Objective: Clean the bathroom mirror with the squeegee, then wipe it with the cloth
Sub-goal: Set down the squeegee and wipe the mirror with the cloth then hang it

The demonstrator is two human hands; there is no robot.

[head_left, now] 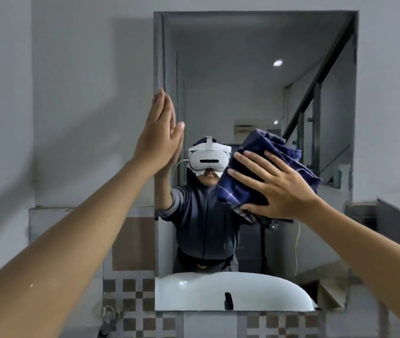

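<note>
While right hand (277, 189) presses cloth (238, 189), fingers (249, 165) — straight

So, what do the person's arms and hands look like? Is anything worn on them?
The left hand and right hand are bare, with no gloves, rings or watch, and no sleeve reaches the wrists. In the mirror, the reflection shows a dark grey sleeve ending near the elbow.

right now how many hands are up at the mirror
2, reflections aside: the left hand lies flat, fingers straight, against the left edge of the mirror; the right hand presses the blue cloth onto it right of centre.
</note>
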